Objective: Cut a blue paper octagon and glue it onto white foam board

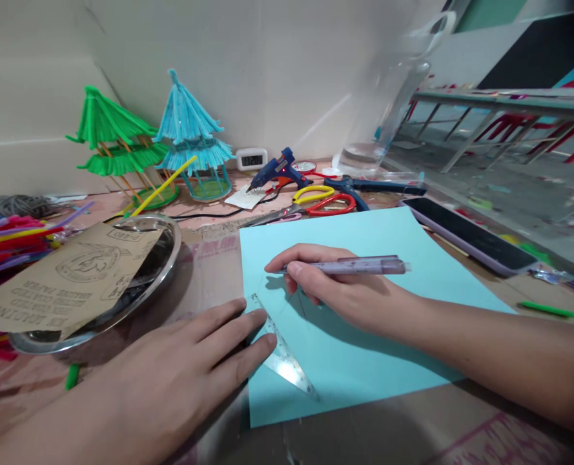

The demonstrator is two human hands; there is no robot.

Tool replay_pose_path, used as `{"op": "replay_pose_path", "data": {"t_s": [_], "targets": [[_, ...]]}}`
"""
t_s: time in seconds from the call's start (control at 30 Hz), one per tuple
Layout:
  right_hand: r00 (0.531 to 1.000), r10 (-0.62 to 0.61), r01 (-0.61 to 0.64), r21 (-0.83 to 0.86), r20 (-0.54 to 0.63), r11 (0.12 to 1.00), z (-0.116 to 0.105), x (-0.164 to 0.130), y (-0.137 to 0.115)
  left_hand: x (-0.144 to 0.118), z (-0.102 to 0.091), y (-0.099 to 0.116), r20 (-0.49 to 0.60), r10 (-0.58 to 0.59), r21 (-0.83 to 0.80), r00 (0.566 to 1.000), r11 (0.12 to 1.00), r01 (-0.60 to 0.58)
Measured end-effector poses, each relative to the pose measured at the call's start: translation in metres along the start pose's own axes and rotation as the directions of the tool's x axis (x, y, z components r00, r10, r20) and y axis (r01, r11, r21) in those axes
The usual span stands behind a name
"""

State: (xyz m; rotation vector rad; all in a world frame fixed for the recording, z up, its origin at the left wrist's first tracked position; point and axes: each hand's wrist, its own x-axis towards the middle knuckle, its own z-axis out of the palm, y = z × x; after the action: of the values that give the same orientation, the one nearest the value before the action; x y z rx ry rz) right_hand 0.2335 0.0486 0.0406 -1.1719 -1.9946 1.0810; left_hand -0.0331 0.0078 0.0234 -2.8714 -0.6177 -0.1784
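A sheet of light blue paper lies on the cardboard-covered table in front of me. My left hand is flat with fingers stretched, its fingertips resting on a clear triangular set square at the sheet's left side. Between the thumb and fingers of my right hand is a slim purple pen, held nearly level above the paper. Its tip is hidden behind the fingers. Faint lines show on the sheet below the right hand.
At left, brown sandpaper lies over a metal bowl beside bundled pipe cleaners. Behind stand green and blue pagoda models, a clock, a glue gun, scissors and pliers. A phone lies right.
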Motion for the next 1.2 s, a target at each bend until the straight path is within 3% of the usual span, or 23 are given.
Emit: {"op": "replay_pose_path", "data": {"t_s": [0.2,1.2], "targets": [[1.000,0.000,0.000,-0.004,0.001,1.000,0.0006,-0.0005,-0.0006,-0.0015,-0.0038,-0.0059,0.039,0.060,-0.011,0.997,0.998,-0.059],[1.000,0.015,-0.015,-0.002,0.013,1.000,0.0002,0.0000,-0.0010,-0.0023,-0.0021,-0.0044,0.103,0.030,-0.013,0.994,1.000,-0.029]]}}
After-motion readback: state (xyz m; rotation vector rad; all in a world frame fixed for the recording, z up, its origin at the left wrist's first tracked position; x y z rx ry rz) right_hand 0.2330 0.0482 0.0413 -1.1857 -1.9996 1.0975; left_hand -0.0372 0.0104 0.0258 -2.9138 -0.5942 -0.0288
